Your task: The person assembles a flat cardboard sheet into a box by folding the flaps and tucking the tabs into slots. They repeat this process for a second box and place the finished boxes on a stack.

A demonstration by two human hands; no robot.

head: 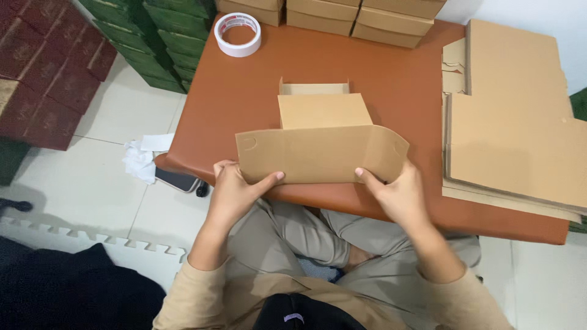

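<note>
1. Brown cardboard makes up the box (pixel 322 137) that both hands hold; it is half folded and sits on the near part of the low table (pixel 391 85), just in front of the person's crossed legs.
2. Its front flap (pixel 318 156) stands raised toward the person, a long panel with rounded ends; behind that flap the box's top panel and a short back wall show.
3. Left hand (pixel 235 192) is clamped on the flap's lower left corner; the thumb lies on the near face and the fingers are curled behind the edge.
4. Right hand (pixel 397 195) is clamped on the flap's lower right corner in the same way; thumb on the near face, fingers wrapped round the end.
5. So the box lies between the two hands and just beyond them; the grips sit at its nearest edge, one at each end.
6. Right of the box, a stack of flat cardboard sheets (pixel 520 122) lies on the table, apart from it.
7. Beyond the box, at the table's far left corner, lies a roll of tape (pixel 238 34); finished boxes (pixel 367 15) are stacked along the far edge.
8. Left of the box, down on the tiled floor, lie crumpled white paper (pixel 142 160) and a dark phone (pixel 177 180), partly under the table's edge.
</note>
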